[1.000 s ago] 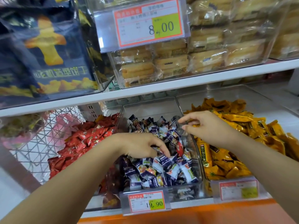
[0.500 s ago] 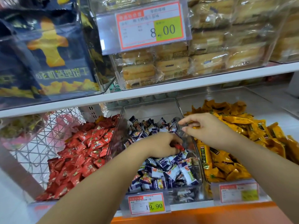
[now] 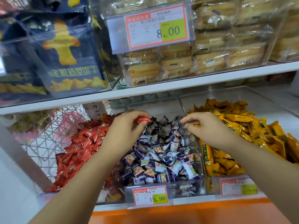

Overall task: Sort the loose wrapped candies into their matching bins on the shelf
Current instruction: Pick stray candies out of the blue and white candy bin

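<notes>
Now that left hand [image 3: 124,131] has lifted red candy [image 3: 143,119] out of purple bin [image 3: 153,101], red pile [image 3: 84,143] is next; right hand [image 3: 207,131] curled, hold unclear.

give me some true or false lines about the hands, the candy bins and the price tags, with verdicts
1. The left hand pinches a red candy. True.
2. The middle bin holds mostly green candies. False: it holds purple-and-white candies.
3. The red candies pile lies left of the middle bin. True.
4. The middle bin's price tag reads 8.00. False: it reads 19.90; the 8.00 tag is on the shelf above.
5. The right hand is buried in the red candies pile. False: it is at the middle bin's right edge, beside the yellow candies.
</notes>
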Demonstrator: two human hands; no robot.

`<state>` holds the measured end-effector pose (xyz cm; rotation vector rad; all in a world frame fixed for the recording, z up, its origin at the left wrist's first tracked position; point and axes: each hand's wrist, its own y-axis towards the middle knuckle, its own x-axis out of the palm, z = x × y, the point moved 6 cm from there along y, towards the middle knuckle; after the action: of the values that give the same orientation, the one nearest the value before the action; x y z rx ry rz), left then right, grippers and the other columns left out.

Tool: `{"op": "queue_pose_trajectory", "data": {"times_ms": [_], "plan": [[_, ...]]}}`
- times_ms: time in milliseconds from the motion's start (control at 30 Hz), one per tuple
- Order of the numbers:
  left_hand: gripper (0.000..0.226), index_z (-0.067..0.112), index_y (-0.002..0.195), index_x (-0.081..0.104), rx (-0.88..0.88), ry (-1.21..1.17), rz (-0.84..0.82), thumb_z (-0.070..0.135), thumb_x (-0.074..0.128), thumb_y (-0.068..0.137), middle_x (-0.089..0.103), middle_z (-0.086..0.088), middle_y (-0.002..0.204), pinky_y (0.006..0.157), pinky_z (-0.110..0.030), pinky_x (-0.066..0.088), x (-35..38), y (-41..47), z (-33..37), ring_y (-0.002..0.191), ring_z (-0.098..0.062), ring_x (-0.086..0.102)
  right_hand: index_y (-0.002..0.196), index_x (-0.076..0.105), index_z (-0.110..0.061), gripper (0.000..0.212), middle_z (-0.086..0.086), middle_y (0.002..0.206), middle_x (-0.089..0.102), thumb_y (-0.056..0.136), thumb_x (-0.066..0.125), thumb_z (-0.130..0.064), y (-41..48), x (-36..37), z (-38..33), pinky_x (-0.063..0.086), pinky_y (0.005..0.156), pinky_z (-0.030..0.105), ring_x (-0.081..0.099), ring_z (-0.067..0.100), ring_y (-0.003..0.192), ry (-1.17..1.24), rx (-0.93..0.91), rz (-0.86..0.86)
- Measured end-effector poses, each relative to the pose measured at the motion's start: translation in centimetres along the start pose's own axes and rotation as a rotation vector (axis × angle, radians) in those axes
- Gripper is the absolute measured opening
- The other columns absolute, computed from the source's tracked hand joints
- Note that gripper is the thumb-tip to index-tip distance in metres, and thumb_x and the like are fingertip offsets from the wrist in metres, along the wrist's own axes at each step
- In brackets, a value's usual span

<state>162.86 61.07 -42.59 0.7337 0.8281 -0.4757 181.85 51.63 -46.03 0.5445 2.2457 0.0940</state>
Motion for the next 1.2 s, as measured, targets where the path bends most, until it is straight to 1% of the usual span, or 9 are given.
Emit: {"op": "queue_pose_trajectory", "data": {"times_ms": [67, 167, 400, 533, 667, 733, 867, 967, 1200], "plan": [[0.022, 0.029, 0.112, 0.065, -0.041, 0.114, 0.143, 0.025, 0.060, 0.090, 0.065, 0.008, 0.101, 0.082, -0.032, 0.051, -2.6, -1.3, -2.0, 0.087, -0.010, 0.060, 0.110, 0.068, -0.021, 0.024, -0.006, 0.116, 0.064, 0.094, 0.053, -0.013, -0.3, 0.1, -0.4, 0.039, 0.083, 0.016, 0.053, 0.003, 0.097, -0.033, -0.002, 0.033], [0.022, 0.024, 0.111, 0.067, -0.147, 0.245, 0.282, 0.020, 0.062, 0.089, 0.067, -0.002, 0.104, 0.083, -0.038, 0.049, -5.4, -3.7, -5.1, 0.088, -0.024, 0.062, 0.108, 0.069, -0.018, 0.023, -0.003, 0.112, 0.066, 0.093, 0.053, -0.009, -0.7, -0.1, -1.0, 0.037, 0.080, 0.013, 0.052, 0.003, 0.091, -0.083, -0.004, 0.118], [0.030, 0.026, 0.120, 0.064, -0.210, 0.288, 0.142, 0.027, 0.058, 0.091, 0.060, 0.001, 0.126, 0.105, -0.058, 0.033, -4.7, -6.0, -8.5, 0.118, -0.027, 0.054, 0.107, 0.069, -0.019, 0.024, -0.007, 0.103, 0.065, 0.090, 0.057, -0.007, -1.3, 0.0, -5.0, 0.028, 0.074, -0.006, 0.053, 0.002, 0.092, -0.230, -0.159, 0.163], [0.027, 0.030, 0.115, 0.066, -0.155, 0.240, 0.180, 0.028, 0.059, 0.089, 0.056, 0.006, 0.127, 0.110, -0.058, 0.025, -4.4, -5.8, -7.9, 0.124, -0.023, 0.046, 0.116, 0.065, -0.022, 0.027, -0.013, 0.101, 0.062, 0.092, 0.057, -0.015, 0.4, 1.0, -6.7, 0.030, 0.065, -0.002, 0.051, -0.009, 0.081, -0.329, -0.206, 0.014], [0.025, 0.027, 0.111, 0.068, -0.077, 0.186, 0.232, 0.021, 0.061, 0.088, 0.058, 0.005, 0.122, 0.111, -0.057, 0.023, -4.3, -5.1, -5.9, 0.121, -0.023, 0.048, 0.126, 0.058, -0.021, 0.032, -0.004, 0.105, 0.058, 0.095, 0.053, -0.019, 2.4, 0.6, -5.3, 0.032, 0.060, 0.004, 0.045, 0.004, 0.090, -0.382, -0.092, 0.013], [0.025, 0.024, 0.111, 0.068, 0.017, 0.159, 0.237, 0.016, 0.061, 0.088, 0.060, 0.003, 0.116, 0.106, -0.053, 0.034, -3.9, -4.3, -4.4, 0.113, -0.023, 0.053, 0.124, 0.059, -0.022, 0.031, -0.004, 0.115, 0.061, 0.094, 0.054, -0.018, 2.6, 0.6, -3.8, 0.036, 0.076, 0.011, 0.053, 0.010, 0.104, -0.356, -0.052, 0.013], [0.028, 0.027, 0.119, 0.062, 0.048, 0.080, -0.004, 0.020, 0.053, 0.094, 0.056, 0.014, 0.108, 0.093, -0.028, 0.044, -0.3, -1.6, -1.0, 0.100, -0.009, 0.054, 0.120, 0.063, -0.022, 0.030, 0.001, 0.119, 0.064, 0.093, 0.053, -0.012, 2.2, 0.5, -2.1, 0.044, 0.088, 0.024, 0.060, 0.019, 0.105, -0.278, -0.070, -0.007], [0.032, 0.029, 0.127, 0.056, 0.029, 0.131, -0.214, 0.023, 0.051, 0.096, 0.061, 0.006, 0.121, 0.087, -0.027, 0.048, 4.2, 1.9, -0.1, 0.089, -0.013, 0.059, 0.119, 0.063, -0.027, 0.029, -0.005, 0.121, 0.062, 0.094, 0.052, -0.014, 1.9, 0.2, -1.3, 0.046, 0.092, 0.024, 0.062, 0.017, 0.105, -0.190, -0.096, -0.043], [0.044, 0.025, 0.141, 0.039, -0.032, 0.228, -0.467, 0.013, 0.044, 0.099, 0.044, -0.001, 0.145, 0.083, -0.016, 0.032, 12.0, 9.2, -0.3, 0.124, -0.019, 0.048, 0.116, 0.066, -0.024, 0.026, -0.007, 0.124, 0.061, 0.094, 0.054, -0.027, 1.9, -0.7, 0.8, 0.040, 0.093, 0.017, 0.057, 0.005, 0.109, -0.055, -0.114, -0.072]]}}
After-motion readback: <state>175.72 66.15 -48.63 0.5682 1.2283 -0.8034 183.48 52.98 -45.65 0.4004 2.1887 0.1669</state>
